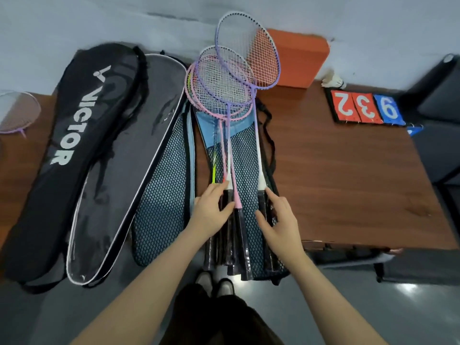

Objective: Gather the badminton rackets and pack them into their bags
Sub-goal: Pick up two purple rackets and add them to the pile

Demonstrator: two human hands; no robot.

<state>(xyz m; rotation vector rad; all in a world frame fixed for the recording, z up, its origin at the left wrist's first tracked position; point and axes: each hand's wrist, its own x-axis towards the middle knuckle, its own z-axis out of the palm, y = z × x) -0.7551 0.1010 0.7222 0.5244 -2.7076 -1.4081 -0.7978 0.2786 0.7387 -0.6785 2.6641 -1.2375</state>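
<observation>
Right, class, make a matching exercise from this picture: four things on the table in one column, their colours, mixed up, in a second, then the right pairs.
Things
1. Victor racket bag
2. foam block
3. shuttlecock
4. card showing 9

Colours
A. white
B. blue
C. black
D. orange

Pairs: 1-C, 2-D, 3-A, 4-B
</observation>
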